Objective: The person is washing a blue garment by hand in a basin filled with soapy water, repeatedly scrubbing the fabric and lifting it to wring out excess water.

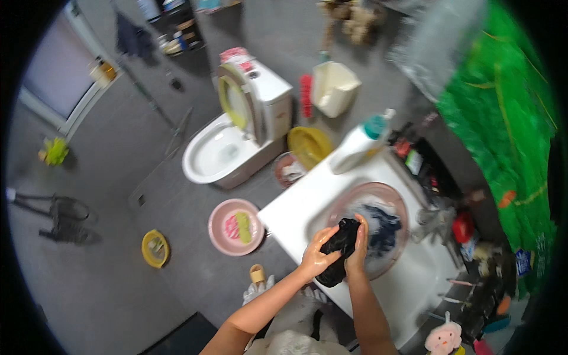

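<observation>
Over the near side of the white counter, both hands on a black cloth, bunched up, held above the near rim of a pink basin set in the sink. Left hand: thumb across the cloth, fingers curled around its side, pinching it. Right hand: pressed flat-ish along the other side, fingers up, cloth squeezed between the two. Hands and cloth block part of the basin's near rim. In the basin, suds and a dark blue cloth, just beyond the right hand.

Obstacles: white bottle with teal top upright by the counter's left edge, toward the back corner, apart from the hands. Back edge crowded with small items, blurred; grey tap-like object right behind the basin, red object beside it. Pink plush toy near the counter's right end. Green sheet hanging past the back edge.

Floor, off the counter's left corner: pink tub with pink and lime cloths inside, small yellow bowl farther left, toilet with lid up, yellow basin between toilet and counter
</observation>
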`<move>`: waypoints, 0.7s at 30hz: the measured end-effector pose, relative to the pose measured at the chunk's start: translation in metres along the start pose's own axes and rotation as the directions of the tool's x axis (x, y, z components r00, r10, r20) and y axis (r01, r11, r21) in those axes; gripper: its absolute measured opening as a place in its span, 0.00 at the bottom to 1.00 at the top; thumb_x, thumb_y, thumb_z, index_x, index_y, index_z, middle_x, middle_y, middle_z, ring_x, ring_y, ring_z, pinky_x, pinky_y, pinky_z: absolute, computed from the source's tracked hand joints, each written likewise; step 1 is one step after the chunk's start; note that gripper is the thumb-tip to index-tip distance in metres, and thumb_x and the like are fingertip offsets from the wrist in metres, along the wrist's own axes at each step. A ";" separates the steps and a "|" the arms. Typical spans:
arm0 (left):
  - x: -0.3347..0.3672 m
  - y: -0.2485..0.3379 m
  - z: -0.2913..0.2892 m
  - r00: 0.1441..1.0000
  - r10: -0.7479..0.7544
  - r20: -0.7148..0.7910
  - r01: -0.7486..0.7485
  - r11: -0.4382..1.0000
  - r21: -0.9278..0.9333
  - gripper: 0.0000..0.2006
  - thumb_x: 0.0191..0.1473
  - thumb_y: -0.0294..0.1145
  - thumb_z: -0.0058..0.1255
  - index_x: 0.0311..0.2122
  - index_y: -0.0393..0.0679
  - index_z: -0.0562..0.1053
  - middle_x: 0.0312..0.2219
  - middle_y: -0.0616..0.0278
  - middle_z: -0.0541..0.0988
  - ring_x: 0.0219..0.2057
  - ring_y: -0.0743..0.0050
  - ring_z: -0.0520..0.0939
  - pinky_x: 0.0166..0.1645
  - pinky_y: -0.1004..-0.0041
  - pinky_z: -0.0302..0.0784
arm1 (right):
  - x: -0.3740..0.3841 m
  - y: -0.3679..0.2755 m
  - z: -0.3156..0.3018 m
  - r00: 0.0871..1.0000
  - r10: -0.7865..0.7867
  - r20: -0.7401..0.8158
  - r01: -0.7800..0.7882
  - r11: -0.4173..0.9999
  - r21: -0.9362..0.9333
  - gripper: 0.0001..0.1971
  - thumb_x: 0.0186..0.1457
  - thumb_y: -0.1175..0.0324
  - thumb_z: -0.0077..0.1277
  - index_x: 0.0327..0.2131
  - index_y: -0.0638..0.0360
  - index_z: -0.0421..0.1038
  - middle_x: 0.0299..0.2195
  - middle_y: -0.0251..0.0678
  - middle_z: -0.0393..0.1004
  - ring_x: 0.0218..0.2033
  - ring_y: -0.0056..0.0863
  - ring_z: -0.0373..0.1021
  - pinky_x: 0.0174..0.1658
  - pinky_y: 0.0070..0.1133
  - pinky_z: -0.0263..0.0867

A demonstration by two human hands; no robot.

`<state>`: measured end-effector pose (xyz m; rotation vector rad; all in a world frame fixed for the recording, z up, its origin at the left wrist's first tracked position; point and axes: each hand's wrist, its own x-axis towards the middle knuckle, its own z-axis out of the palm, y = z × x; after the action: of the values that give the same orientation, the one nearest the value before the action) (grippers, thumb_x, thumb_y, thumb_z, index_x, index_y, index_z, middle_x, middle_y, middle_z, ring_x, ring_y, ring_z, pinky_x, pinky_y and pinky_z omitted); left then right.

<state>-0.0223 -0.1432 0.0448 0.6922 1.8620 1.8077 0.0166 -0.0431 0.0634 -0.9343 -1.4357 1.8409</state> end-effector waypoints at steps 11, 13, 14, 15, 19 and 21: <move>-0.101 -0.116 -0.262 0.652 -0.308 -0.693 0.444 0.896 0.019 0.27 0.36 0.30 0.58 0.46 0.39 0.67 0.41 0.52 0.69 0.42 0.66 0.72 0.47 0.71 0.67 | -0.108 0.183 0.214 0.634 0.549 0.545 -0.147 0.777 -0.612 0.26 0.53 0.51 0.39 0.47 0.64 0.60 0.44 0.51 0.65 0.48 0.42 0.61 0.50 0.26 0.54; -0.103 -0.126 -0.289 0.605 -0.339 -0.720 0.545 0.836 0.064 0.27 0.36 0.31 0.58 0.46 0.40 0.67 0.41 0.51 0.68 0.42 0.62 0.71 0.48 0.70 0.66 | -0.120 0.201 0.237 0.595 0.595 0.540 -0.175 0.752 -0.636 0.25 0.52 0.56 0.43 0.48 0.65 0.58 0.44 0.52 0.65 0.47 0.37 0.62 0.48 0.24 0.57; -0.101 -0.131 -0.301 0.587 -0.355 -0.728 0.592 0.801 0.087 0.27 0.36 0.32 0.58 0.46 0.41 0.68 0.41 0.50 0.68 0.43 0.60 0.71 0.48 0.70 0.66 | -0.123 0.209 0.244 0.587 0.612 0.530 -0.207 0.746 -0.633 0.25 0.51 0.59 0.45 0.48 0.66 0.58 0.45 0.52 0.64 0.47 0.36 0.63 0.47 0.24 0.58; -0.099 -0.140 -0.315 0.604 -0.428 -0.672 0.619 0.783 0.058 0.29 0.36 0.36 0.58 0.48 0.42 0.67 0.44 0.47 0.66 0.46 0.54 0.68 0.51 0.69 0.63 | -0.126 0.219 0.248 0.610 0.591 0.528 -0.196 0.758 -0.622 0.24 0.50 0.61 0.45 0.48 0.66 0.58 0.46 0.51 0.64 0.46 0.35 0.63 0.47 0.24 0.59; -0.087 -0.198 -0.344 0.712 -0.406 -0.573 0.590 0.788 0.174 0.36 0.34 0.43 0.59 0.51 0.43 0.62 0.49 0.42 0.62 0.51 0.50 0.64 0.55 0.67 0.57 | -0.130 0.233 0.251 0.648 0.586 0.487 -0.234 0.761 -0.605 0.23 0.50 0.66 0.46 0.48 0.65 0.58 0.45 0.46 0.64 0.45 0.30 0.64 0.46 0.21 0.59; -0.096 -0.253 -0.371 0.672 -0.441 -0.595 0.582 0.811 0.056 0.34 0.36 0.39 0.59 0.51 0.39 0.62 0.47 0.45 0.65 0.50 0.55 0.66 0.53 0.68 0.60 | -0.138 0.225 0.263 0.638 0.590 0.496 -0.214 0.754 -0.621 0.20 0.50 0.68 0.44 0.47 0.64 0.59 0.43 0.42 0.66 0.43 0.25 0.65 0.44 0.18 0.60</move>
<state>-0.1945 -0.4944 -0.1959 -0.3593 2.3619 1.4872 -0.1336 -0.3461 -0.0918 -0.9441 -2.4300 2.3449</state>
